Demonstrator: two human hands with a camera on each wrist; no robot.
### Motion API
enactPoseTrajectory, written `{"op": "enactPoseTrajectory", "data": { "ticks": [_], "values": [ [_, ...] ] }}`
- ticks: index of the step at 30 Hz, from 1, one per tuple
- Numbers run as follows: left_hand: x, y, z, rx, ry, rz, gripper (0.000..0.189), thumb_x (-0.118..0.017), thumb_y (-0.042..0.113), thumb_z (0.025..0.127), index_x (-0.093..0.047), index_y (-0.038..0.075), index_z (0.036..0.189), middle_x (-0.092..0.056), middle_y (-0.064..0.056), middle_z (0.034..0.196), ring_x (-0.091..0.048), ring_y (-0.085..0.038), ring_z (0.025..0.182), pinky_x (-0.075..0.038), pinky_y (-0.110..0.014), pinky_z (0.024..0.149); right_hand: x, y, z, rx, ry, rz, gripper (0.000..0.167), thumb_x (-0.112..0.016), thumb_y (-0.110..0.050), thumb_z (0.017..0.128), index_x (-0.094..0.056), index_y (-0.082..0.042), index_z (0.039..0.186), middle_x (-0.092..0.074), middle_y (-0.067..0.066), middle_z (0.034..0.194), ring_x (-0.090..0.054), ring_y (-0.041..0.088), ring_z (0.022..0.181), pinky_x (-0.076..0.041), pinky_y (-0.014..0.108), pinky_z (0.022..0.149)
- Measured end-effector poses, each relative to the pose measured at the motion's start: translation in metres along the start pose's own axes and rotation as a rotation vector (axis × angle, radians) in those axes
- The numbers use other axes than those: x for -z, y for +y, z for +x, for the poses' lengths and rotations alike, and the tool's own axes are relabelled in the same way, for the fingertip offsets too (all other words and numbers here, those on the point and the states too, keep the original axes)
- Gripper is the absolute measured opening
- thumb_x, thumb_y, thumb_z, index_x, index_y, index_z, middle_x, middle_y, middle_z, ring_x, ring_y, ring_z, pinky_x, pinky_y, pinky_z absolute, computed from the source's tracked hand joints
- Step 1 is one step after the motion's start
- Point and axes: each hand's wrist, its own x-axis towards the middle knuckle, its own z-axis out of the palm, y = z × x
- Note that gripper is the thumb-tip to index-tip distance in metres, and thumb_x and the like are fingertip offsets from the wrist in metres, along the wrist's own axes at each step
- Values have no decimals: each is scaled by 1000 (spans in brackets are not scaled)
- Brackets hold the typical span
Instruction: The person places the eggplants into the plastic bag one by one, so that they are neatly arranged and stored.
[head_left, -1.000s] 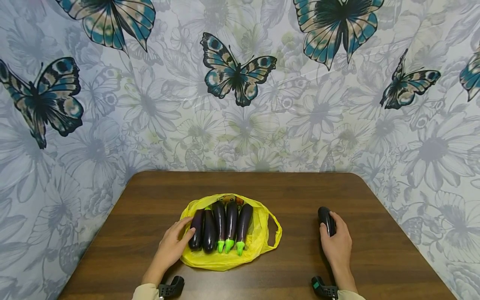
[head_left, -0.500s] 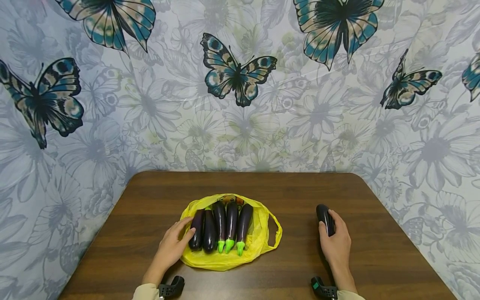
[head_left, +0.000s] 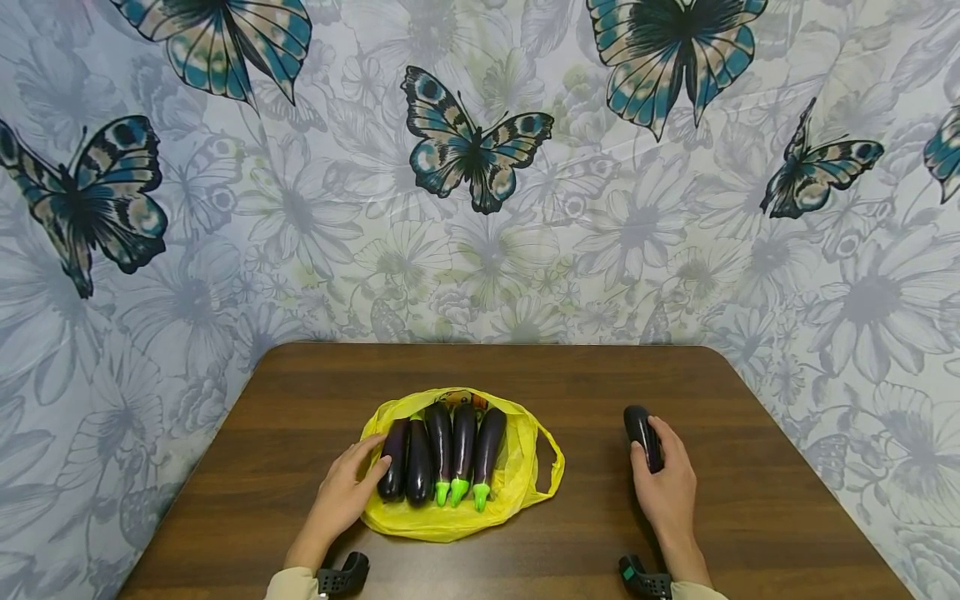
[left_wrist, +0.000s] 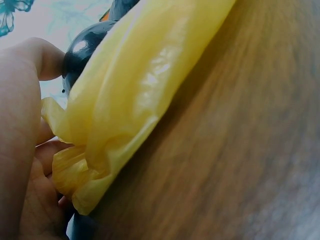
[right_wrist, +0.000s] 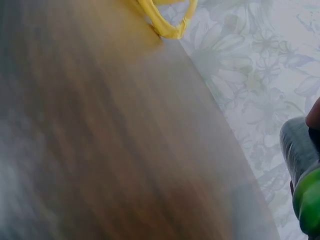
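Note:
A yellow plastic bag [head_left: 517, 492] lies on the table with its mouth spread, and several dark purple eggplants [head_left: 463, 442] rest side by side in it. My left hand [head_left: 347, 487] is at the bag's left rim. Its thumb [left_wrist: 50, 60] touches the leftmost eggplant [head_left: 393, 467], while other fingers curl against the yellow film outside, partly hidden. To the right of the bag, my right hand [head_left: 667, 479] grips a separate eggplant [head_left: 640, 429]. Its bright green cap [right_wrist: 307, 202] shows at the edge of the right wrist view; most of that hand falls outside this view.
The brown wooden table [head_left: 570, 375] has rounded far corners and meets a butterfly-patterned wall covering [head_left: 637, 225]. A loop handle [head_left: 555, 467] of the bag sticks out on its right side. Black bands [head_left: 645, 579] sit at both wrists.
My right hand has moved slightly left with its eggplant, toward the bag. The left hand, the bag and the eggplants in it have stayed in place.

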Motion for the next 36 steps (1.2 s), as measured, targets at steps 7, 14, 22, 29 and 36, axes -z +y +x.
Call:
{"op": "enactPoseTrajectory", "data": {
  "ticks": [7, 14, 22, 29, 36],
  "values": [
    [-1, -1, 0, -15, 12, -6, 55, -56, 47, 105, -54, 15, 150, -51, -15, 155, -41, -46, 145, -31, -73, 113, -6, 0, -1, 34, 3, 7, 49, -73, -1, 91, -63, -5, 138, -61, 18, 142, -57, 39, 130, -39, 19, 100],
    [0, 1, 0, -27, 25, 4, 54, -57, 45, 105, -54, 14, 150, -51, -17, 154, -42, -48, 144, -32, -74, 112, -9, -3, -3, 76, 8, 33, 48, -73, 0, 91, -64, -5, 138, -61, 18, 142, -57, 39, 131, -28, 3, 100],
    [-1, 0, 0, -27, 15, 8, 54, -55, 46, 106, -54, 15, 150, -51, -16, 155, -42, -46, 144, -33, -71, 113, -10, -5, -5, 73, -16, 51, 49, -73, -1, 92, -63, -7, 140, -60, 15, 144, -57, 38, 132, -27, 0, 98],
    [-1, 0, -1, -30, 21, 8, 55, -56, 46, 106, -54, 14, 150, -51, -16, 154, -42, -47, 144, -32, -72, 113, -11, -10, -6, 78, -43, 46, 48, -72, -4, 93, -63, -9, 140, -60, 13, 145, -57, 37, 133, -27, 1, 101],
    [-2, 1, 0, -29, 21, 7, 54, -56, 45, 105, -54, 15, 150, -51, -16, 155, -42, -46, 145, -32, -72, 113, -15, -12, -8, 94, -65, 55, 49, -73, -2, 92, -63, -7, 140, -60, 13, 145, -57, 35, 133, -24, -2, 101]
  ]
}}
